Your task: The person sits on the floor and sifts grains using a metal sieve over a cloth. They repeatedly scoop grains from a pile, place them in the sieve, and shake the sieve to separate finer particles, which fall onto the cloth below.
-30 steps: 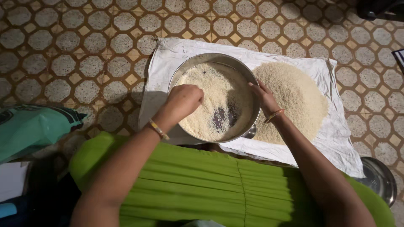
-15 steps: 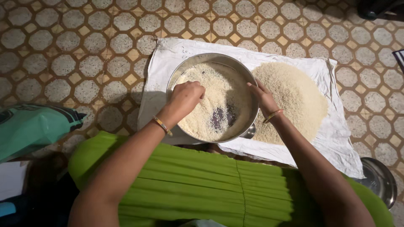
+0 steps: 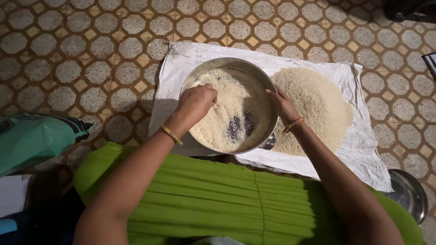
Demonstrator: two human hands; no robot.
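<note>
Shifting up-left over rice [image 3: 236, 97], left hand [image 3: 194, 103] clenched; right hand [image 3: 282, 105] still gripping pan rim [image 3: 227, 61].

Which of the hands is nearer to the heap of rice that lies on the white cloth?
The right hand. It grips the right rim of the steel pan, beside the heap of rice. The left hand is in the pan's left side, across the pan from the heap.

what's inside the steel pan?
The steel pan holds white rice, with a bare dark patch of pan bottom. The left hand rests in the grains, hiding what lies beneath it.
</note>
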